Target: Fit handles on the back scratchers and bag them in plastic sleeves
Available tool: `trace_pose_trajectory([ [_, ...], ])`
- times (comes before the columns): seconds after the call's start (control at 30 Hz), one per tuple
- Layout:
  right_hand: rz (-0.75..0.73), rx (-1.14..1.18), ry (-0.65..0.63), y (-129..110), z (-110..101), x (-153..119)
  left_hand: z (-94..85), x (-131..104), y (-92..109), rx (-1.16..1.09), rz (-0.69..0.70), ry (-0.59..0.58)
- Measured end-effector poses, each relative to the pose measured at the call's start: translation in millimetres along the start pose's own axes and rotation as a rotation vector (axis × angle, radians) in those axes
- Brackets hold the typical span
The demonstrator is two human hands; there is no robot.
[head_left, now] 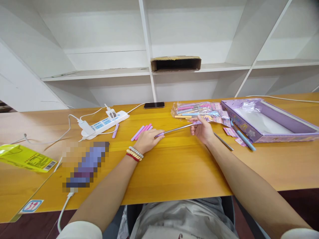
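Observation:
A thin silver rod (178, 128) with purple ends spans the gap between my two hands above the wooden table. My left hand (147, 140) is closed around its left purple end. At the other end, the fingers of my right hand (202, 130) pinch a purple piece. Several pink and purple sticks (138, 132) lie beside my left hand, partly hidden by it. Behind my right hand are clear bags of colourful sticks (199, 111). Another metal rod (223, 141) rests right of my right wrist, near a light blue stick (245, 140) with pink tags.
A purple box (286, 136) stands at the right. Leftward are a white power strip (107, 123) with cables, a blurred phone (87, 166) and a yellow package (27, 157). A black phone (154, 105) lies at the back, below a shelf holding a cardboard box (175, 63).

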State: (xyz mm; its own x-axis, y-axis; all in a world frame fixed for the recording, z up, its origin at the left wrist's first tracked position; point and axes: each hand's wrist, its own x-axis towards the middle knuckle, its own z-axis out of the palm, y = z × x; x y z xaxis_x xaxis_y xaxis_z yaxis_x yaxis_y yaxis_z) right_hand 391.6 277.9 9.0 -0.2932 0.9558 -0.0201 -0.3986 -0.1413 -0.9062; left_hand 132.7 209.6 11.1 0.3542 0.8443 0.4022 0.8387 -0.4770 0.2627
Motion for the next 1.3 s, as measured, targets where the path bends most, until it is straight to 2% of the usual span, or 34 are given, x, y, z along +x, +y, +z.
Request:
trace_pose_trajectory([
  [0.1, -0.017, -0.039, 0.138, -7, -9, 5, -2.3, 0, -3, 0.046, -0.011, 0.012],
  [0.2, -0.046, -0.178, 0.163, -9, -17, 7, -3.3, -1, -4, 0.101, -0.035, 0.017],
  [0.33, -0.06, -0.405, 0.06, -9, -26, 5, -2.1, -1, -9, 0.156, -0.034, 0.013],
  [0.43, 0.022, -0.511, -0.083, -11, -30, 2, -2.6, 0, -14, 0.21, -0.034, 0.052],
  [0.57, 0.102, -0.599, -0.271, -16, -28, -2, -8.9, 1, -19, 0.311, -0.154, 0.192],
  [0.7, 0.082, -0.637, -0.314, -19, -24, -5, -15.3, 1, -24, 0.301, -0.286, 0.31],
  [0.9, 0.097, -0.816, -0.307, -18, -25, -5, -16.4, 3, -27, -0.024, -0.257, 0.229],
  [1.13, -0.007, -0.872, -0.283, -19, -31, -1, -24.1, -1, -39, -0.789, -0.508, -0.063],
  [1.3, 0.022, -0.838, -0.305, -18, -31, -3, -28.5, -4, -37, -1.039, -0.501, -0.197],
])
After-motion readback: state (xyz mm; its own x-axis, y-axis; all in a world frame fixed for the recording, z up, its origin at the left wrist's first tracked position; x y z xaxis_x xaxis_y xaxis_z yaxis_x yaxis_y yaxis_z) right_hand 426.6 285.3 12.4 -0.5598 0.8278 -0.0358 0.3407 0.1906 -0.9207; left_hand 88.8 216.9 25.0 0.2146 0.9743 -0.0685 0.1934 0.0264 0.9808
